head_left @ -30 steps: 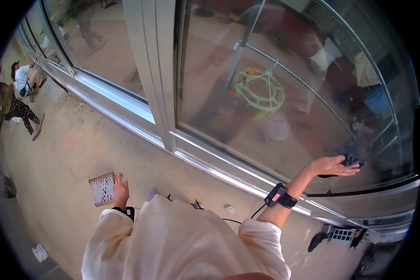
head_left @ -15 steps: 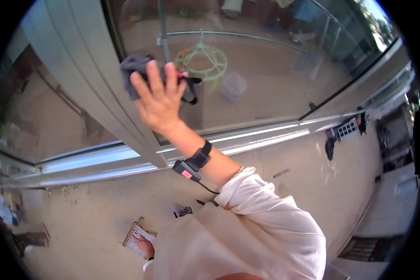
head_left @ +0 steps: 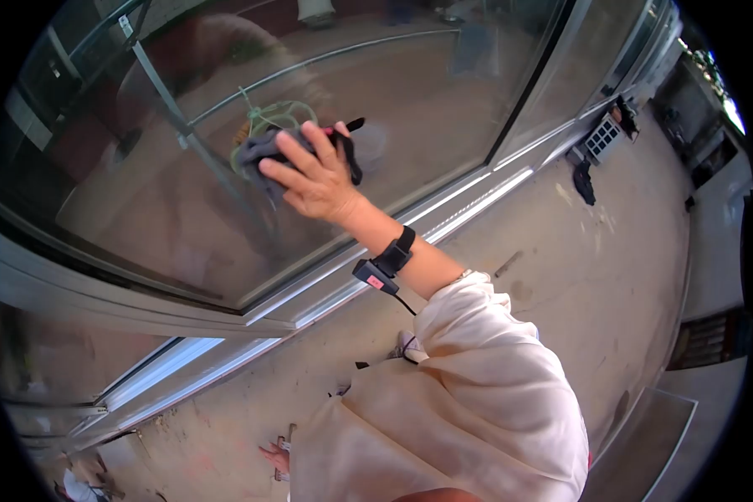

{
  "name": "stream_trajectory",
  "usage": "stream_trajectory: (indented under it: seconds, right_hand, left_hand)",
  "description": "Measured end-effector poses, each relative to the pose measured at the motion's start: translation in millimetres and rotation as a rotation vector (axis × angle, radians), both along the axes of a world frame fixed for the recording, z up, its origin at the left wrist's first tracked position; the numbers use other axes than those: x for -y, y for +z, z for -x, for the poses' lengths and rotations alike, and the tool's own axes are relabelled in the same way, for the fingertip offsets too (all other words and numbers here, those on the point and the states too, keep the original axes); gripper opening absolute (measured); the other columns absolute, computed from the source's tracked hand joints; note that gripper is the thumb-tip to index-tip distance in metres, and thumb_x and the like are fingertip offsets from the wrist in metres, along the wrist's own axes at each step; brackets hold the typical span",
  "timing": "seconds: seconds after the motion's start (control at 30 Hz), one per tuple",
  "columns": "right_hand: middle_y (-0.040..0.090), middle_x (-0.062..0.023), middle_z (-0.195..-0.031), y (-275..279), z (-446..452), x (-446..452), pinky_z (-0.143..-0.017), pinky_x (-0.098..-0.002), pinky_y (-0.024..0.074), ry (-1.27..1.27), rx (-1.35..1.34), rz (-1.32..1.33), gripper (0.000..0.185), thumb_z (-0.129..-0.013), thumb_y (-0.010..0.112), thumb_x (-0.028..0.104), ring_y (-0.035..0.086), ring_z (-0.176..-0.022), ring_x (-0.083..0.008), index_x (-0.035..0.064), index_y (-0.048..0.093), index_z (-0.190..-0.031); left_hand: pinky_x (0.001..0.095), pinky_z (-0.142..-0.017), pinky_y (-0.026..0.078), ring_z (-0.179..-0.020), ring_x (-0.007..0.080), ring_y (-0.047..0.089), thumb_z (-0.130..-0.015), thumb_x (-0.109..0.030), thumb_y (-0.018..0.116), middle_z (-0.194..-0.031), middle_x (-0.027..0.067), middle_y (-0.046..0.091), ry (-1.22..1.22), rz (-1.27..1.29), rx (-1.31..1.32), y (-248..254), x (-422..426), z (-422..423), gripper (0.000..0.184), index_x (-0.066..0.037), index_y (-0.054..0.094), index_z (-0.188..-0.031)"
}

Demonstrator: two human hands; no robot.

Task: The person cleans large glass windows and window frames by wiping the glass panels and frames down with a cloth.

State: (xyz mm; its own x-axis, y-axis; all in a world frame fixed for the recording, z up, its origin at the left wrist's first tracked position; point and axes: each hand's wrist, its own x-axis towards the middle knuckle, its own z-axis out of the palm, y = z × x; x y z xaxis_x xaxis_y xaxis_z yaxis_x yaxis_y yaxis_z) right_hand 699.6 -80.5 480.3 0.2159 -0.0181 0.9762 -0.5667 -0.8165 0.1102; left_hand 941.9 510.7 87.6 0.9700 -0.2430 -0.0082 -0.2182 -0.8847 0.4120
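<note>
My right hand (head_left: 316, 177) is pressed with fingers spread over a bunched grey cloth (head_left: 258, 152), holding it against a large glass pane (head_left: 418, 100). A black strap with a small pinkish-red part sticks out beside the fingers; I cannot tell what it belongs to. A black band with a small box and cable (head_left: 391, 255) circles the right wrist. Low at the left, partly covered by my cream clothing, my left hand (head_left: 276, 457) is at a flat white and brown thing (head_left: 281, 475), mostly hidden.
A metal window frame (head_left: 125, 309) and shiny bottom track (head_left: 468, 205) border the glass. A green round hanger (head_left: 284, 110) and metal rails show through the pane. Farther along the floor are a grey slotted block (head_left: 602, 138) and a dark cloth (head_left: 584, 182).
My view has turned, and the glass fills more of the left side. My right hand and cloth have moved away from the upright frame across the pane. The left hand's thing is now mostly hidden.
</note>
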Motion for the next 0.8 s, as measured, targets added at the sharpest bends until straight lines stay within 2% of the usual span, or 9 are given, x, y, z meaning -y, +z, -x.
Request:
stream_trajectory:
  seconds: [0.07,0.23,0.47,0.57,0.6,0.63,0.7,0.73,0.8]
  right_hand:
    - [0.038,-0.0086,-0.144,9,60,44,-0.106,-0.0560,0.0150,-0.085,0.157,-0.011,0.054,-0.076,0.058,0.031,0.028,-0.134,-0.0365,0.0227,0.052,-0.130]
    - [0.028,-0.0220,-0.147,47,199,131,-0.108,-0.0544,0.0118,-0.231,0.320,0.044,0.058,-0.086,0.047,0.028,0.021,-0.137,-0.0426,0.0080,0.037,-0.139]
    - [0.030,-0.0153,-0.148,110,362,217,-0.108,-0.0503,0.0172,-0.577,0.388,0.021,0.049,-0.094,0.041,0.024,0.021,-0.139,-0.0313,0.0024,0.037,-0.138]
    - [0.040,-0.0143,-0.142,75,386,223,-0.107,-0.0430,0.0250,-0.771,0.301,0.151,0.044,-0.094,0.045,0.020,0.031,-0.134,-0.0328,0.0037,0.042,-0.135]
    - [0.030,-0.0173,-0.147,51,386,219,-0.107,-0.0564,0.0123,-0.655,0.279,-0.017,0.054,-0.090,0.043,0.029,0.021,-0.137,-0.0407,0.0061,0.037,-0.139]
    - [0.031,-0.0148,-0.147,19,392,223,-0.107,-0.0576,0.0117,-0.673,0.295,-0.027,0.053,-0.092,0.040,0.029,0.021,-0.137,-0.0401,0.0065,0.036,-0.139]
    - [0.031,-0.0222,-0.145,-38,388,214,-0.108,-0.0555,0.0147,-0.670,0.317,-0.145,0.057,-0.090,0.042,0.032,0.023,-0.136,-0.0414,-0.0011,0.037,-0.136]
    - [0.032,-0.0212,-0.145,-74,389,220,-0.106,-0.0579,0.0178,-0.616,0.358,-0.107,0.056,-0.091,0.046,0.030,0.026,-0.135,-0.0414,0.0034,0.035,-0.138]
    - [0.030,-0.0296,-0.142,-130,371,209,-0.109,-0.0489,0.0196,-0.564,0.572,-0.362,0.059,-0.089,0.048,0.021,0.025,-0.134,-0.0434,-0.0116,0.031,-0.135]
  left_hand:
    - [0.0492,-0.095,0.039,-0.117,0.0429,0.044,-0.094,-0.049,0.038,-0.132,0.0244,0.044,0.018,-0.111,-0.054,-23,6,-2,0.064,-0.008,0.028,-0.142]
    - [0.0494,-0.093,0.040,-0.115,0.0432,0.046,-0.094,-0.044,0.041,-0.129,0.0251,0.046,-0.012,-0.139,-0.189,52,88,61,0.062,-0.007,0.029,-0.141]
    - [0.0476,-0.095,0.038,-0.116,0.0434,0.044,-0.096,-0.038,0.041,-0.133,0.0263,0.041,-0.164,-0.078,-0.150,55,121,91,0.057,-0.006,0.028,-0.142]
    - [0.0469,-0.096,0.038,-0.117,0.0430,0.044,-0.096,-0.036,0.042,-0.135,0.0260,0.040,-0.141,-0.091,-0.180,71,132,107,0.057,-0.006,0.028,-0.142]
    - [0.0464,-0.097,0.038,-0.117,0.0426,0.045,-0.096,-0.035,0.043,-0.135,0.0257,0.040,-0.159,-0.110,-0.143,69,127,105,0.056,-0.005,0.028,-0.142]
    - [0.0464,-0.097,0.038,-0.117,0.0426,0.045,-0.096,-0.035,0.043,-0.135,0.0257,0.040,-0.140,-0.122,-0.147,71,125,106,0.056,-0.005,0.028,-0.142]
    - [0.0453,-0.097,0.038,-0.117,0.0415,0.045,-0.096,-0.035,0.044,-0.135,0.0253,0.040,-0.138,-0.113,-0.144,72,125,107,0.057,-0.005,0.028,-0.141]
    - [0.0448,-0.097,0.038,-0.118,0.0410,0.046,-0.095,-0.035,0.044,-0.135,0.0248,0.041,-0.148,-0.095,-0.151,77,129,108,0.057,-0.004,0.029,-0.141]
    - [0.0440,-0.094,0.041,-0.117,0.0403,0.046,-0.095,-0.036,0.045,-0.134,0.0236,0.043,-0.132,-0.132,-0.127,97,136,113,0.055,-0.004,0.034,-0.138]
